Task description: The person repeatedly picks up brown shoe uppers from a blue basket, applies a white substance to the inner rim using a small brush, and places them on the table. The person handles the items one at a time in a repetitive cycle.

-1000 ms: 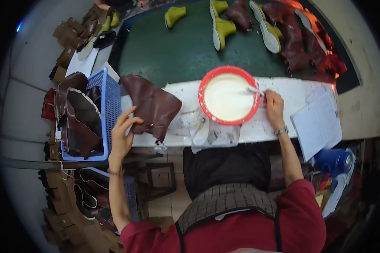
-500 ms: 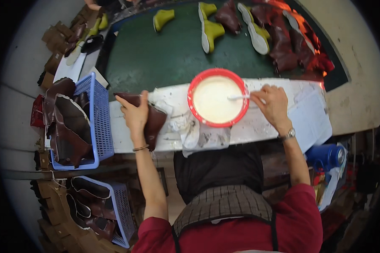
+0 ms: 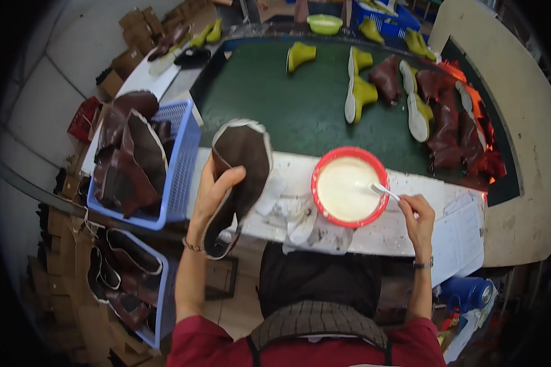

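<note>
My left hand point(image 3: 211, 192) grips a dark brown leather boot upper point(image 3: 251, 153) by its edge, thumb across its inner side. The upper is raised over the white tabletop point(image 3: 404, 240), its open underside and pale rim turned up. In my right hand point(image 3: 419, 223) is a thin white-handled brush point(image 3: 387, 192), its head at the right side of a red bowl point(image 3: 316, 189). White creamy liquid point(image 3: 343, 189) fills much of the bowl. Crumpled, stained white cloth point(image 3: 300, 217) lies between the upper and the bowl.
Blue baskets point(image 3: 187, 165) of brown uppers stand at the left. Beyond lies a green surface point(image 3: 257, 79) with yellow-green foot forms point(image 3: 364, 92) and brown boots point(image 3: 447, 128), near an orange glow. Papers point(image 3: 456, 238) and a blue flask point(image 3: 468, 293) are at the right.
My left hand has lifted the upper off the tabletop and turned its open underside up. My right hand still holds the brush at the bowl. The view has shifted.
</note>
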